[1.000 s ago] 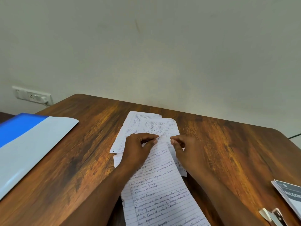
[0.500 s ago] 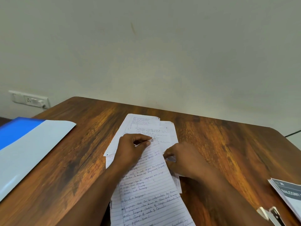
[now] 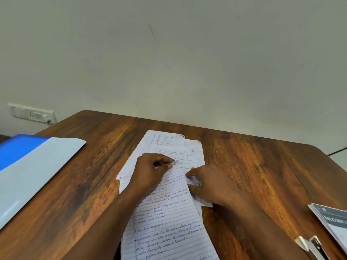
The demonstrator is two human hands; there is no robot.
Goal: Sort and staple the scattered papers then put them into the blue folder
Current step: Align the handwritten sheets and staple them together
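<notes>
Several lined, handwritten papers (image 3: 169, 222) lie overlapped in the middle of the wooden table (image 3: 262, 166). My left hand (image 3: 150, 171) pinches the top corner of the uppermost sheet, beside a circled page number. My right hand (image 3: 208, 182) lies on the right side of the pile, its fingers curled over the edge of a lower sheet (image 3: 195, 152). The blue folder (image 3: 28, 166) lies open at the left edge of the table, its pale inner side up. A stapler (image 3: 311, 246) shows at the bottom right corner.
A grey printed booklet (image 3: 332, 222) lies at the table's right edge above the stapler. A wall socket (image 3: 32, 114) sits on the wall at the far left. The plain wall stands just behind the table.
My right hand has moved from the top edge of the sheet down to the right side of the pile. My left hand keeps its pinch on the top corner.
</notes>
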